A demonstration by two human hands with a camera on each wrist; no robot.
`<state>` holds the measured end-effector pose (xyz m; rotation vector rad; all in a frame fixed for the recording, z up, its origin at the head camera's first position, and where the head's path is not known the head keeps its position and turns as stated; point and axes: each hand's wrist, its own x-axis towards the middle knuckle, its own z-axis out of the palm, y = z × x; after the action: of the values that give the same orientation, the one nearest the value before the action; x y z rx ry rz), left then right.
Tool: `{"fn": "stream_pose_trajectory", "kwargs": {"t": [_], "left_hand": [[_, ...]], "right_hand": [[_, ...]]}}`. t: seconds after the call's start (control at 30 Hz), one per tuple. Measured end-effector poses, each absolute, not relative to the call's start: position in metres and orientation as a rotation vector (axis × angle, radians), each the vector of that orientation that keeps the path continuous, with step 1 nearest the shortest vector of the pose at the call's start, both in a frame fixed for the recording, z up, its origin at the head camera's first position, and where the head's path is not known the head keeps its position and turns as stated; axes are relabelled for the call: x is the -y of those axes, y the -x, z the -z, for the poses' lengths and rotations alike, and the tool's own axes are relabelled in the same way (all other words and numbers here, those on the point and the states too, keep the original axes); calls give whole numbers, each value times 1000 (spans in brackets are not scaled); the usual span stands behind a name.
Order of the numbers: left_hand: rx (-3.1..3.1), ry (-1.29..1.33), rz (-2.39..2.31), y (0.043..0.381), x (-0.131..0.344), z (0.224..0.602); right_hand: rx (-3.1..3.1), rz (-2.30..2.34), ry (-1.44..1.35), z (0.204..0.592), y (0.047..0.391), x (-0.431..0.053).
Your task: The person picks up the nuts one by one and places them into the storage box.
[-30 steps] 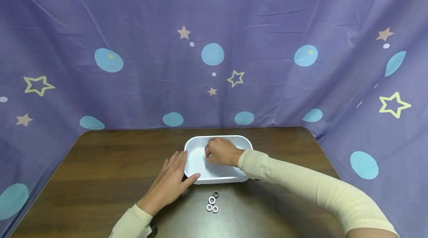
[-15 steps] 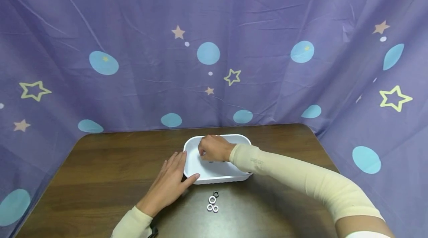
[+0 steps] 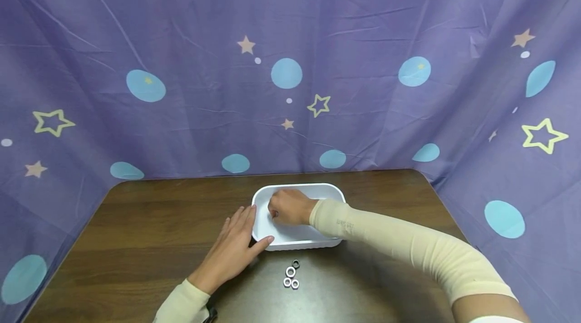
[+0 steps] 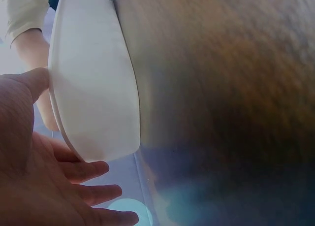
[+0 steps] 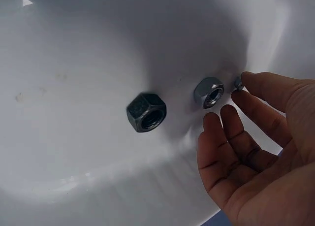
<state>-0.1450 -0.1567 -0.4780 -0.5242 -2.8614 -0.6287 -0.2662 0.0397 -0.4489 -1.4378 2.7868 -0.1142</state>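
My right hand (image 3: pixel 292 207) reaches down into a white tray (image 3: pixel 260 239). In the right wrist view its thumb and index finger pinch a small metal nut (image 5: pixel 238 83) close to the tray floor. Beside it on the floor lie a silver nut (image 5: pixel 208 92) and a larger dark nut (image 5: pixel 146 113); in the head view the hand hides them. My left hand (image 3: pixel 231 250) rests at the tray's left end, fingers extended, its thumb at the near rim. The left wrist view shows that thumb and the fingertips against the tray's outer wall (image 4: pixel 96 83).
In front of the tray, several nuts lie grouped on the brown wooden table (image 3: pixel 150 242): a dark nut (image 3: pixel 296 264) at the back and a larger silver nut (image 3: pixel 290 272) among them. A purple patterned curtain (image 3: pixel 195 126) hangs behind and at both sides.
My right hand has shifted left inside the tray and sits slightly lower than half a second ago. The left hand and the nuts on the table hold their places.
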Motion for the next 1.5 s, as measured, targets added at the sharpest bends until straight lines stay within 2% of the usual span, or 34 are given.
{"fn": "stream_pose_trajectory", "kwargs": {"t": [0.33,0.73,1.5], "left_hand": [[2879,534,627,145,156,476],[2882,534,622,144,155,474],[2884,498,657,145,156,475]], "right_hand": [[-2722,426,1455,422,256,-52],[-2734,702,1365,402,216,-78],[-2783,965,1344,392,148,-116]]}}
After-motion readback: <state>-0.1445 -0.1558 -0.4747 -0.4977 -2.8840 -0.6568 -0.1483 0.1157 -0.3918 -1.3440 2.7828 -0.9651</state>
